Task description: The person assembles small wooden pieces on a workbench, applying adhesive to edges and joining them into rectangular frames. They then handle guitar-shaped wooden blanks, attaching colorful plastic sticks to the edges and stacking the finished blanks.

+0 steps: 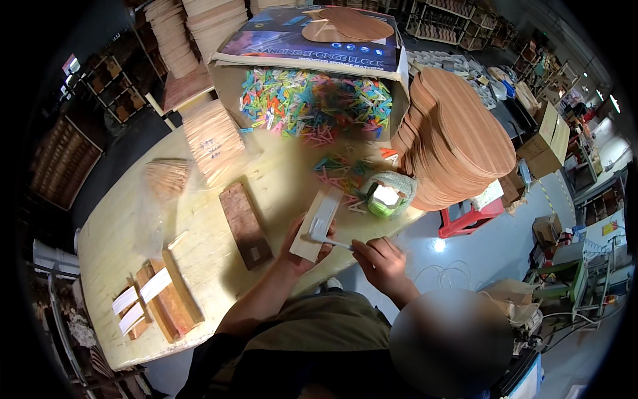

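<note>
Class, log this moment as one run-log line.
Left hand: holding pale flat piece | Right hand: holding thin stick-like tool, tip at piece | Nearby: brown block, coloured clips, green container

On your table (133,233), the bar (244,223) lies left of your block (306,248); beyond stands the box (299,58) of clips (292,103), sticks (211,143) to its near left, boards (465,133) to its right.

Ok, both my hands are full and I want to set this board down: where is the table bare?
Bare table shows between the stick bundle and the loose clips, beyond the brown block. Another patch lies between that block and the wood pieces at lower left. It is crowded at right, where those clips, green pot and veneer stack bunch together.
</note>
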{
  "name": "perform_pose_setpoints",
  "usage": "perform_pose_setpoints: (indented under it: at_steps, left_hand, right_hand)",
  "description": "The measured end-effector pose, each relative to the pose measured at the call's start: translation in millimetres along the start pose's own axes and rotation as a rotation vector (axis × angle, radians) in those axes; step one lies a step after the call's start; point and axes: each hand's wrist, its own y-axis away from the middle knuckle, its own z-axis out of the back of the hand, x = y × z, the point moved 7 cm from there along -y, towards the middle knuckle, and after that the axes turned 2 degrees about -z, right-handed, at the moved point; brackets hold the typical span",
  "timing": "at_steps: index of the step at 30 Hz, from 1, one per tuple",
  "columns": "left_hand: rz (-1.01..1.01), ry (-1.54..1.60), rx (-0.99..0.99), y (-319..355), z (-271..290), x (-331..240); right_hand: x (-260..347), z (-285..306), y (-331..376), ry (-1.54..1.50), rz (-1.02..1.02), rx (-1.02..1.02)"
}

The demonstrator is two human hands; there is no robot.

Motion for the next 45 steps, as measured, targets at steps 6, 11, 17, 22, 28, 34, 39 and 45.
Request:
perform_pose_setpoints:
  at_steps: [6,11,17,22,28,34,39,45]
  left_hand:
    - [0.013,-0.149,0.019,11,-18,8]
    - [-0.013,-0.169,0.025,13,-12,0]
    - [-0.038,-0.341,0.086,26,-19,2]
    - [-0.071,-0.261,0.049,32,-19,-1]
    - [-0.07,-0.377,0.033,34,-10,-3]
    - [-0.09,-0.37,0.047,35,-13,-7]
    - [-0.242,-0.893,-0.103,40,3,-20]
    - [-0.804,-2.087,-0.375,67,-50,-53]
  right_hand:
    - [-84,10,1,-0.101,-0.517,-0.115]
    - [-37,9,-10,-0.17,-0.273,0.042]
    - [-58,-2,-26,-0.121,-0.455,-0.038]
    - [-12,5,-26,0.202,-0.02,-0.191]
    - [-28,-6,-25,-0.196,-0.299,-0.072]
    - [-42,-3,-22,-0.294,-0.375,-0.079]
    - [-84,-21,8,-0.447,-0.654,-0.171]
    - [-96,-12,22,-0.69,-0.768,-0.128]
